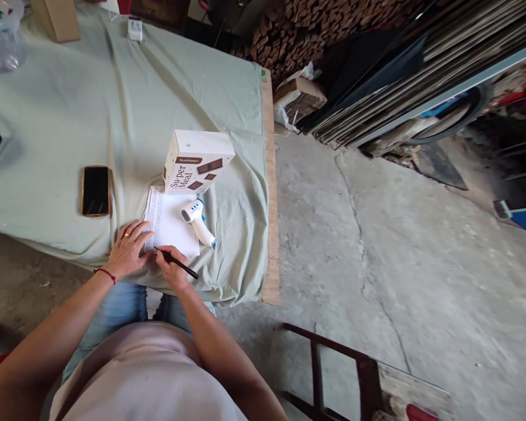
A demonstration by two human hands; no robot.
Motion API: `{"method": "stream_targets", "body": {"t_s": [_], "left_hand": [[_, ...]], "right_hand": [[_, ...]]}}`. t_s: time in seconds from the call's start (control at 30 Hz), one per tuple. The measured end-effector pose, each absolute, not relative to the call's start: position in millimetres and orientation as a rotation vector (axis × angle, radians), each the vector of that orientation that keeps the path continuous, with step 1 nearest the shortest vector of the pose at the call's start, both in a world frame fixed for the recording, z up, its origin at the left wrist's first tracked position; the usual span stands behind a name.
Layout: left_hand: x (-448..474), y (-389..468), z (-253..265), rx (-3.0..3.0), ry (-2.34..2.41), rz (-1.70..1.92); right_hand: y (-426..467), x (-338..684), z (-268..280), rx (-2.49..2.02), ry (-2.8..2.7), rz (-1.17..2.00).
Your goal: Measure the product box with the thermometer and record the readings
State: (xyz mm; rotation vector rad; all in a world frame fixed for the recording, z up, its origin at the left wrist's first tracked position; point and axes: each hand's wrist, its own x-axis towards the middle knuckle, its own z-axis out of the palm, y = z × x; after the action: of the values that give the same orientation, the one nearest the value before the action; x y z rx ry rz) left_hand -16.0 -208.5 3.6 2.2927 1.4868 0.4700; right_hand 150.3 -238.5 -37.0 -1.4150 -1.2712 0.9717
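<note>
My right hand point(173, 269) grips a black pen point(182, 266), its tip at the lower left of a white sheet of paper point(170, 219). Rows of writing run along the sheet's left side. Flat on the paper's left edge and the cloth rests my left hand point(130, 250), fingers stretched out, a ring on one finger. A white and blue infrared thermometer point(197, 221) lies across the paper's right side. Behind it, a white "Super Meal" box point(197, 162) stands upright at the sheet's far edge.
A phone point(96, 191) lies left of the paper on the pale green tablecloth point(61, 128). Farther back are a small white device point(135, 28), a cardboard box point(58, 19) and a clear plastic container point(2, 41). A dark frame point(333, 351) stands on the concrete floor at right.
</note>
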Motion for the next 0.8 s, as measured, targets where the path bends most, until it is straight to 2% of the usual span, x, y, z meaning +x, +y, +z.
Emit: {"method": "stream_targets", "body": {"t_s": [0.23, 0.5, 0.8], "left_hand": [[-15.1, -208.9, 4.1, 2.29, 1.482, 0.486], [-15.1, -209.9, 3.7, 2.406, 1.484, 0.522], [-15.9, -210.4, 2.0, 2.451, 1.481, 0.526]], "right_hand": [[-238.1, 151.9, -37.0, -1.411, -1.395, 0.937], [-236.3, 151.3, -45.2, -1.335, -1.565, 0.636], [-237.4, 151.7, -49.4, -1.344, -1.583, 0.591]]}}
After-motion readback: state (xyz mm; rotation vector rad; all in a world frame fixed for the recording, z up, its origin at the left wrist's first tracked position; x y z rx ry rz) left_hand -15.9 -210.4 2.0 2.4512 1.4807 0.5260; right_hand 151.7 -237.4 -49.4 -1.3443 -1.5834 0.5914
